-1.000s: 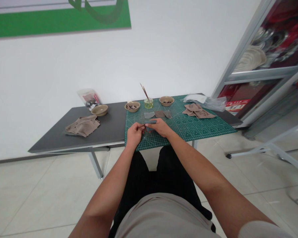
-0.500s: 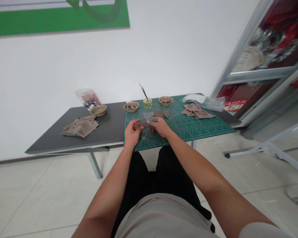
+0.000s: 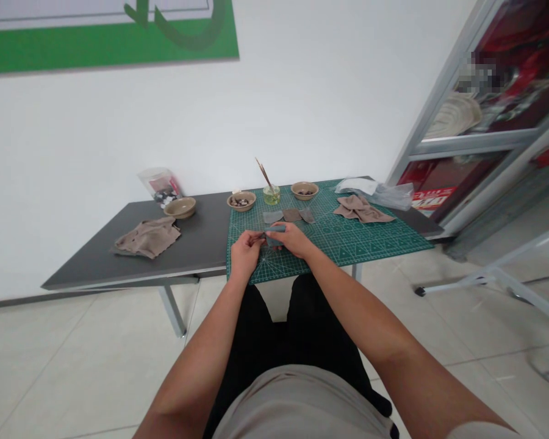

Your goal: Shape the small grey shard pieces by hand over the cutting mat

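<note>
Above the green cutting mat (image 3: pixel 366 241), my right hand (image 3: pixel 293 239) is closed on a small grey piece (image 3: pixel 275 235). My left hand (image 3: pixel 247 249) is pinched at the left end of that piece, its fingertips meeting those of my right hand; whatever lies between the left fingertips is too small to make out. Just beyond the hands lie a pale grey patch (image 3: pixel 272 216), a brown patch (image 3: pixel 292 214) and another greyish patch (image 3: pixel 307 215) in a row.
Behind are a bowl with small pieces (image 3: pixel 241 201), a glass jar with thin sticks (image 3: pixel 271 195) and a second bowl (image 3: pixel 304 191). Brown cloths lie right (image 3: pixel 361 208) and left (image 3: pixel 149 236), near a third bowl (image 3: pixel 180 208) and plastic bags (image 3: pixel 396 194).
My left hand has closed its fingers and come against the grey piece in my right hand. More of the grey piece shows now. The view has tilted slightly.
</note>
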The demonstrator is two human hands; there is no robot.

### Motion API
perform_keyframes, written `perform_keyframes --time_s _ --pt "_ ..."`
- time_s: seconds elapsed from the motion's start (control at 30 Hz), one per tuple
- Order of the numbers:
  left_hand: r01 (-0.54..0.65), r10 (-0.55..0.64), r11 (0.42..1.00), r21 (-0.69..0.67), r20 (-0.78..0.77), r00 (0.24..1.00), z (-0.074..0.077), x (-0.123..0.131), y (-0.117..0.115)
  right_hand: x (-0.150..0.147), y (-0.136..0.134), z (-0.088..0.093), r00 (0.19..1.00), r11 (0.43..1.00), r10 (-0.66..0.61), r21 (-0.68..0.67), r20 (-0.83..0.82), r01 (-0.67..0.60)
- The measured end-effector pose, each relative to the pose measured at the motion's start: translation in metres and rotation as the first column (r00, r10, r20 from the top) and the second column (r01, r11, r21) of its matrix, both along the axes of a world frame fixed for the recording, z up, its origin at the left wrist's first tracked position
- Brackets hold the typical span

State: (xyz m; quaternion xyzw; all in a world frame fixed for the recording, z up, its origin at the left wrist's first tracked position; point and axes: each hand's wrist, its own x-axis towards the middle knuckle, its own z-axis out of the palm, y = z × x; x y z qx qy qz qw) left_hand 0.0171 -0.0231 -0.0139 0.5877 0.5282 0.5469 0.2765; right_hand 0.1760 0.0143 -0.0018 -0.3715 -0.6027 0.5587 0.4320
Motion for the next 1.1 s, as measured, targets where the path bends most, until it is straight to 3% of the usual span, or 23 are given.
perform_keyframes --time_s 0.27,0.67,0.9,1.1 --pt "-0.084 0.103 0.992 0.099 -0.200 0.974 0.0029 -0.0013 0.0018 -0.0006 0.0011 -0.0001 0.997 0.998 0.019 0.051 0.073 -0.022" --pt "-0.095 0.122 0.991 0.090 -0.383 0.916 0.0020 0.0007 0.0023 -0.0032 0.0044 -0.0019 0.994 0.999 0.040 0.018 0.100 -0.042" --pt "-0.078 0.078 0.997 0.019 -0.427 0.901 0.0081 0.0057 -0.0024 -0.0044 0.0045 -0.0049 0.995 0.999 0.004 0.049 0.104 -0.009" --pt "-0.073 0.087 0.996 0.049 -0.434 0.897 0.0061 0.0070 -0.0025 -0.0054 0.0054 -0.0064 0.998 0.999 0.003 0.032 0.065 -0.005"
